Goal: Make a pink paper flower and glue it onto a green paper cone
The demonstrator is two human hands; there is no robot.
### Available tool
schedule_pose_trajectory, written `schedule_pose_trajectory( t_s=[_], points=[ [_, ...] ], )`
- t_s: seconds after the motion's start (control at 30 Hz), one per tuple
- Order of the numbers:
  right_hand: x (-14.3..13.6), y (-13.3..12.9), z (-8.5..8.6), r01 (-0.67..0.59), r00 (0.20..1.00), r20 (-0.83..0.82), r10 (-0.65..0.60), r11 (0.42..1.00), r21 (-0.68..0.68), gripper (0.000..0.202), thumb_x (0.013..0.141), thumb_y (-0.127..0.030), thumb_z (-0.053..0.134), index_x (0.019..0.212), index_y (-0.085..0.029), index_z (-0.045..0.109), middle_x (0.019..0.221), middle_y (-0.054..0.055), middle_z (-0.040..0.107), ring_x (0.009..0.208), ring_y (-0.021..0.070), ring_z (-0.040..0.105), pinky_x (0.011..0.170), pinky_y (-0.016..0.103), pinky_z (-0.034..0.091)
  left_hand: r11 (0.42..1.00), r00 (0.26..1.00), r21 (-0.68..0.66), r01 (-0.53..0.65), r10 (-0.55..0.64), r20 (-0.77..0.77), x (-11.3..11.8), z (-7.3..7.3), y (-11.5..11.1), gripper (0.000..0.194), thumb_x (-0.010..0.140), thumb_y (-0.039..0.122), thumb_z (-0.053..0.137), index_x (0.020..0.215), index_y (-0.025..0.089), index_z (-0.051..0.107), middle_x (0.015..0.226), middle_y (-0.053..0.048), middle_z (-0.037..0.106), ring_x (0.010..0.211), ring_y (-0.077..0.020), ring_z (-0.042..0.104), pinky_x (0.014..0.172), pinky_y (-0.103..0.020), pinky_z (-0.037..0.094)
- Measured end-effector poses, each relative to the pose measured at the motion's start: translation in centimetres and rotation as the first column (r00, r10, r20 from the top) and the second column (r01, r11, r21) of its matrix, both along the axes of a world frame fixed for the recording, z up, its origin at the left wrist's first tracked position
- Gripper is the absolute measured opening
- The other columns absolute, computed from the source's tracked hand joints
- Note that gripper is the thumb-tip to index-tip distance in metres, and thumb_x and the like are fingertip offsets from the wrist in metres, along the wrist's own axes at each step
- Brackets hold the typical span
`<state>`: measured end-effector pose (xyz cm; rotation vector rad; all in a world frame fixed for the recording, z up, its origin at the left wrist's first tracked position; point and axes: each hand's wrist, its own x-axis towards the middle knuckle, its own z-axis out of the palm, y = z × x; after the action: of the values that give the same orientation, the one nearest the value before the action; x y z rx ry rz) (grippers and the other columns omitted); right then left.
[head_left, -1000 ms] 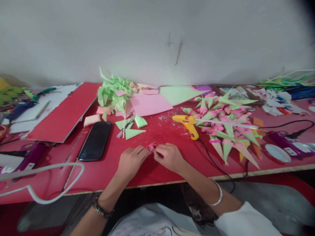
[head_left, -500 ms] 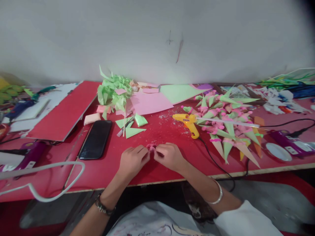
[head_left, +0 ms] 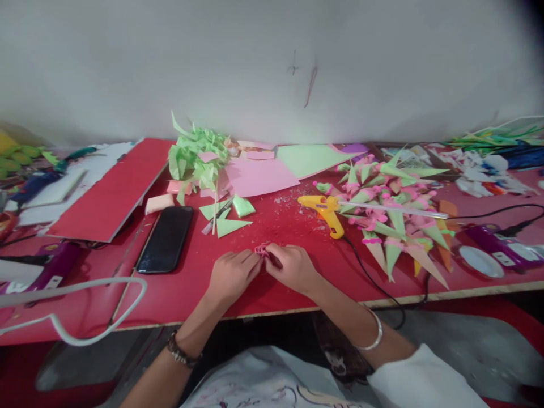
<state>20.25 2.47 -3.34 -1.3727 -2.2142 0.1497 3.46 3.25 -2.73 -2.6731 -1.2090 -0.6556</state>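
Between my fingertips, just above the red table (head_left: 204, 309), is a small pink curled piece (head_left: 260, 250), maybe a paper flower; its exact form is partly hidden. My left hand (head_left: 233, 276) pinches it from the left. From the other side, the fingers of my right hand (head_left: 294, 269) are closed on it too. Beyond my hands, green paper triangles (head_left: 233, 227) and a small packet of green material (head_left: 243, 207) lie beside a thin stick (head_left: 215, 212). A yellow glue gun (head_left: 327, 213) with a long clear glue stick rests to the right.
A black phone (head_left: 165, 239) lies to the left, near a white looped cable (head_left: 136, 294). Many green and pink paper cones (head_left: 395, 215) are heaped at right, above the glue gun's black cord (head_left: 369, 276). Pink sheets (head_left: 261, 177) and crumpled green paper (head_left: 198, 150) sit by the wall.
My fingertips have drawn closer together around the pink piece, covering more of it. My right fingers have shifted slightly left over its top. Things on the table have stayed put.
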Motion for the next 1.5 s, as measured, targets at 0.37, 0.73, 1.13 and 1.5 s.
schedule_pose_trajectory(
  t_s=[0.37,0.73,1.13,1.5],
  points=[
    [-0.07,-0.05,-0.03,-0.042,0.999,-0.015,0.042,0.998,-0.038,0.011,0.075,-0.021,0.046,0.066,-0.019,0.054,0.052,-0.002,0.057,0.047,0.0085,0.048,0.051,0.020,0.028,0.994,0.996,0.080,-0.071,0.067,0.055,0.20,-0.35,-0.08,0.027,0.081,0.023,0.046,0.056,0.018,0.056,0.048,0.002,0.054,0.044,-0.0098,0.043,0.048,-0.022,0.028],
    [0.01,-0.07,0.04,-0.062,0.997,-0.040,0.060,0.997,-0.051,0.012,0.074,-0.021,0.047,0.064,-0.019,0.053,0.053,-0.002,0.056,0.047,0.0076,0.046,0.050,0.019,0.027,0.988,0.987,0.046,-0.148,0.145,0.069,0.44,-0.48,-0.16,0.024,0.077,0.024,0.050,0.054,0.018,0.055,0.049,0.002,0.056,0.044,-0.0095,0.042,0.047,-0.022,0.026],
    [0.01,-0.10,-0.05,-0.057,0.998,-0.044,0.055,0.998,-0.034,0.012,0.072,-0.020,0.048,0.061,-0.019,0.052,0.052,-0.003,0.056,0.047,0.0076,0.046,0.051,0.019,0.027,0.989,0.987,0.010,-0.147,0.146,0.062,0.38,-0.59,-0.10,0.025,0.077,0.024,0.049,0.054,0.018,0.056,0.050,0.002,0.056,0.045,-0.0095,0.044,0.047,-0.021,0.026],
    [0.07,-0.05,0.07,-0.007,0.994,-0.113,0.005,1.000,-0.012,0.010,0.079,-0.024,0.045,0.080,-0.019,0.054,0.061,-0.002,0.060,0.054,0.0095,0.053,0.053,0.019,0.033,0.997,0.996,-0.002,-0.077,0.077,0.047,0.26,-0.36,-0.15,0.027,0.083,0.026,0.043,0.062,0.018,0.058,0.055,0.001,0.057,0.048,-0.0098,0.047,0.050,-0.021,0.031]
  ],
)
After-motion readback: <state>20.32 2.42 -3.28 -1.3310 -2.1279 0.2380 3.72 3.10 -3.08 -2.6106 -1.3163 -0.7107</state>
